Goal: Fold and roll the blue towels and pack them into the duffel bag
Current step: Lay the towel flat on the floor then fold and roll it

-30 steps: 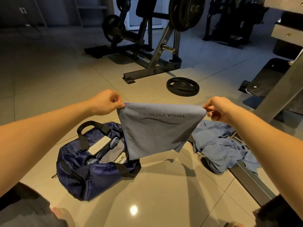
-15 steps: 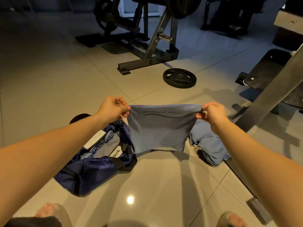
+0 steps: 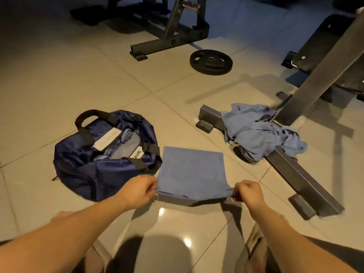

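Note:
A folded blue towel (image 3: 192,170) lies mostly flat on the tiled floor, its near edge lifted slightly. My left hand (image 3: 140,191) pinches its near left corner and my right hand (image 3: 249,193) pinches its near right corner. To the left sits the open navy duffel bag (image 3: 88,170) with black handles; rolled blue towels (image 3: 126,135) show inside it. A crumpled pile of blue towels (image 3: 260,133) lies to the right, draped over a metal frame bar.
A grey metal bench frame (image 3: 301,178) runs diagonally on the right. A black weight plate (image 3: 210,62) lies on the floor beyond. A dark gym machine base (image 3: 167,44) stands further back. My knees show at the bottom edge.
Both hands lowered the towel from hanging in the air down onto the floor, and drew closer to me. The camera tilted down.

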The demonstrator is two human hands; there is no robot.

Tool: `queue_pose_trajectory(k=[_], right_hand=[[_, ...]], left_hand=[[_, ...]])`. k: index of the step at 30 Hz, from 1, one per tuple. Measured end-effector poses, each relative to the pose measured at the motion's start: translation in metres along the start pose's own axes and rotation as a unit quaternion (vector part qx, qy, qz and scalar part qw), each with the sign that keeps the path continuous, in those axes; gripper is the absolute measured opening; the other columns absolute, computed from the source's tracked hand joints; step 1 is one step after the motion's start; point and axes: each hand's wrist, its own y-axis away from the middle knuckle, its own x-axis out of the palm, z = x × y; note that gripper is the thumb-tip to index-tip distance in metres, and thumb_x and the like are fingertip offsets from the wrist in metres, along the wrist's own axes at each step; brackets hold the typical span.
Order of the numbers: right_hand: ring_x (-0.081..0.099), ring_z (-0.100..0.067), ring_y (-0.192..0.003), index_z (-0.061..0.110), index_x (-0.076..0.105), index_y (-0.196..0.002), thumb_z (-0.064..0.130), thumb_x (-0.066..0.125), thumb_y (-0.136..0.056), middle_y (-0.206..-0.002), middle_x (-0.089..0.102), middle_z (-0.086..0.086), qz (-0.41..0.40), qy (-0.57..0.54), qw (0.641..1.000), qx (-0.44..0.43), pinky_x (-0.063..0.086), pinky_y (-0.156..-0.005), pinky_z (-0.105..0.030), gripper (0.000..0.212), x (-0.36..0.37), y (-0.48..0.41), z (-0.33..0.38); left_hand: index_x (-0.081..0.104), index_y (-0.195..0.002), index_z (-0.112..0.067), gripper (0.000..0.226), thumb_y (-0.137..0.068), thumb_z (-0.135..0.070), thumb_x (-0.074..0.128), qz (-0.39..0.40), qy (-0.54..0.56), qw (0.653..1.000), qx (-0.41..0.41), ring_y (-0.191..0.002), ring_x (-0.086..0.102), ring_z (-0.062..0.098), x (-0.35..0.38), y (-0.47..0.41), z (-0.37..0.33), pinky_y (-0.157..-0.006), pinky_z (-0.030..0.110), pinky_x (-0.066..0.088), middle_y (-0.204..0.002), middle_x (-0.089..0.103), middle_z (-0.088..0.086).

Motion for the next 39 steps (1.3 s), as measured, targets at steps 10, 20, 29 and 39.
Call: queue_pose_trajectory(k=[10, 20, 29, 39], right_hand=[[0.055, -0.023, -0.041, 0.003, 0.056, -0.066, -0.001, 0.054, -0.088, -0.056, 0.063, -0.015, 0.122, 0.166, 0.977, 0.047, 0.046, -0.044, -0.026, 0.022, -0.013, 0.041, -0.082], [0.058, -0.021, -0.073, 0.017, 0.064, -0.067, 0.001, 0.062, -0.085, -0.073, 0.064, -0.001, 0.13, 0.288, 0.949, -0.013, 0.044, -0.059, -0.024, 0.024, -0.012, 0.039, -0.122], [0.057, -0.018, -0.073, 0.018, 0.061, -0.066, 0.003, 0.059, -0.087, -0.072, 0.063, 0.0, 0.143, 0.334, 0.931, -0.044, 0.043, -0.06, -0.022, 0.026, -0.015, 0.039, -0.138], [0.057, -0.021, -0.068, 0.012, 0.058, -0.075, -0.007, 0.045, -0.087, -0.07, 0.062, -0.002, 0.157, 0.296, 0.942, -0.031, 0.044, -0.057, -0.026, 0.026, -0.023, 0.033, -0.119]], left_hand=[[0.061, -0.072, -0.025, 0.013, -0.078, -0.026, 0.073, 0.168, -0.034, 0.984, -0.047, -0.081, 0.058, 0.013, 0.086, 0.03, 0.013, -0.072, 0.028, 0.053, -0.089, 0.057, -0.011], [0.053, -0.072, -0.026, 0.018, -0.079, -0.019, 0.067, 0.14, -0.063, 0.986, -0.058, -0.08, 0.056, 0.014, 0.115, 0.042, 0.01, -0.063, 0.018, 0.042, -0.091, 0.056, -0.01], [0.057, -0.084, -0.038, 0.017, -0.087, -0.028, 0.07, 0.164, -0.084, 0.982, -0.042, -0.084, 0.061, 0.014, 0.13, 0.052, 0.012, -0.082, 0.024, 0.057, -0.089, 0.058, -0.012], [0.065, -0.064, -0.027, 0.024, -0.076, -0.014, 0.08, 0.266, 0.067, 0.959, -0.067, -0.079, 0.065, 0.014, 0.087, 0.029, 0.003, -0.079, 0.028, 0.057, -0.081, 0.068, -0.003]])
